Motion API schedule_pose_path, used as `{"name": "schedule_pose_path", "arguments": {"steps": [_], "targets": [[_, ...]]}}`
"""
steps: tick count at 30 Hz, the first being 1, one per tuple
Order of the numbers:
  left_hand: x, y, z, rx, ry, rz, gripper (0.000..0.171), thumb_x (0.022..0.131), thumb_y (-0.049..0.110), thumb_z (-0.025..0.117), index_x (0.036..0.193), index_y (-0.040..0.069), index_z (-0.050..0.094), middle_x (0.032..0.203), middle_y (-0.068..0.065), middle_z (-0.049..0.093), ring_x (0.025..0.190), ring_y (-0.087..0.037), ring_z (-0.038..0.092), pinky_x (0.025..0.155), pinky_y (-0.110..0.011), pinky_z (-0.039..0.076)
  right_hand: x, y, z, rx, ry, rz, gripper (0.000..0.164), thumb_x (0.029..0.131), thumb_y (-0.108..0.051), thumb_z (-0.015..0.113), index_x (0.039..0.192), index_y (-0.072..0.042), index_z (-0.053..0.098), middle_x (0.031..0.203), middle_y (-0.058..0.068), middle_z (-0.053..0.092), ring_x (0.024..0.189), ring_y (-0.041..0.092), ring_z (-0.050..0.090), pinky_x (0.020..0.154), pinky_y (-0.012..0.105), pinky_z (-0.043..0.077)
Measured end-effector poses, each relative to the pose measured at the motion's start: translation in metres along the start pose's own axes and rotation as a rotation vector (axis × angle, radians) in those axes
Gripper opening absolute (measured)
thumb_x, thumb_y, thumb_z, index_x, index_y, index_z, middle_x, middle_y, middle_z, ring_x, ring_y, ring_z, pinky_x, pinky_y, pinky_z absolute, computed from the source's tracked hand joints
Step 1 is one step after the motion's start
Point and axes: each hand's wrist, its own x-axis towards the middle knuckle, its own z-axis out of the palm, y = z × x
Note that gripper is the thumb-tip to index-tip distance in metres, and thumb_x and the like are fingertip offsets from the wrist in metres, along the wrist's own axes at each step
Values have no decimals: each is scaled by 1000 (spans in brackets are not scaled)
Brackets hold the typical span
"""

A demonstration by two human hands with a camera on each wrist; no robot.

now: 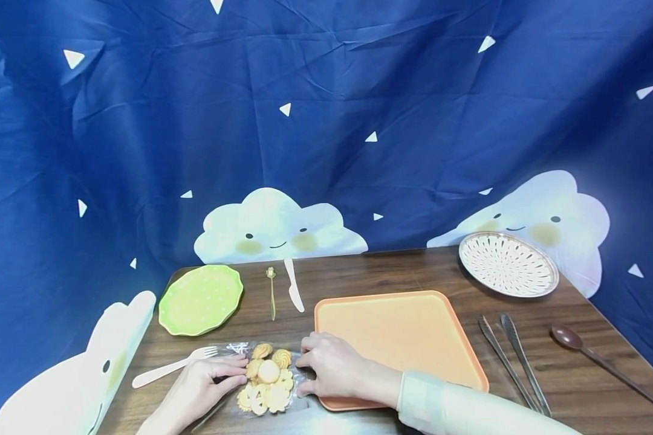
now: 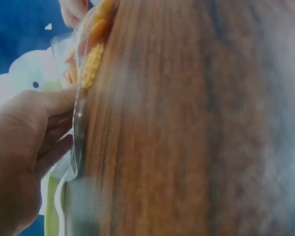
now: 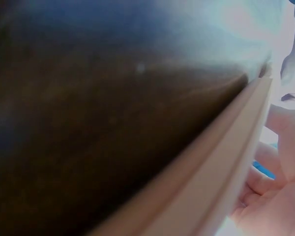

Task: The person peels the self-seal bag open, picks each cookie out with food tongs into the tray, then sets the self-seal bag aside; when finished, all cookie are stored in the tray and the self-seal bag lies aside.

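A clear plastic bag of cookies [image 1: 268,379] lies near the table's front, with several round and flower-shaped golden cookies showing through. My left hand [image 1: 209,383] is at its left edge, and the left wrist view shows the thumb and fingers pinching the crinkled film of the bag [image 2: 77,132]. On the opposite edge, my right hand [image 1: 337,370] has bent fingertips and thumb right at the film. Its wrist crosses the near left corner of an orange tray [image 1: 397,338]. In the right wrist view the tray's rim [image 3: 201,177] hides part of the right hand [image 3: 273,187].
A pink fork [image 1: 160,373] lies left of the bag, below a green plate [image 1: 201,300]. A small gold spoon [image 1: 272,293] and a pale knife [image 1: 294,287] lie behind. Rightward are a patterned white dish [image 1: 508,266], metal tongs [image 1: 514,362] and a long brown spoon [image 1: 604,362].
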Motion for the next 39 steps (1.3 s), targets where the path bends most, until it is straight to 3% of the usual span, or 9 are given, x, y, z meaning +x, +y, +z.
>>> {"name": "schedule_pose_path", "arguments": {"steps": [4,11,21,26,29,35,39], "targets": [[0,0,0,21,27,26,21,81,29,86,95,42,78,107,19,78,102,-7,76,93,1,45,0,0,-1,1,-6,3,38,75,-60,80,95,-28,79,86,-13,59,76,3,47,70,21,46],[-3,7,-5,-50,64,-30,19,83,27,85,91,41,76,105,18,78,102,-6,74,93,2,41,-2,-2,-2,2,-20,9,40,77,-60,79,99,-26,80,88,-13,62,79,2,51,72,20,47],[-9,5,-11,-81,45,-89,16,86,27,81,93,41,76,105,18,78,103,-2,72,91,2,43,-3,-4,-7,-2,-27,25,42,79,-61,76,103,-26,79,90,-13,65,83,2,55,75,20,50],[-9,5,-9,-84,52,-121,18,85,27,83,91,42,75,104,21,77,103,-1,72,92,3,41,-4,-5,-18,26,-15,56,42,82,-60,75,104,-24,79,90,-13,67,83,2,58,72,20,51],[-12,6,-9,-98,60,-146,19,83,25,85,89,40,76,103,20,78,101,-1,72,91,2,42,-11,-5,-34,69,19,144,44,83,-56,76,109,-20,77,97,-10,70,91,6,62,77,23,55],[-17,10,-12,-120,61,-188,21,80,19,87,87,36,77,99,17,79,97,2,72,88,1,45,-45,7,-63,104,138,430,55,81,-51,79,122,-15,71,120,1,73,115,18,66,100,38,56],[-18,17,-16,-126,48,-288,19,80,23,87,85,38,76,98,17,79,98,5,71,87,1,45,-74,27,-74,101,220,627,64,80,-51,81,131,-14,66,130,7,70,124,27,64,107,48,52]]}}
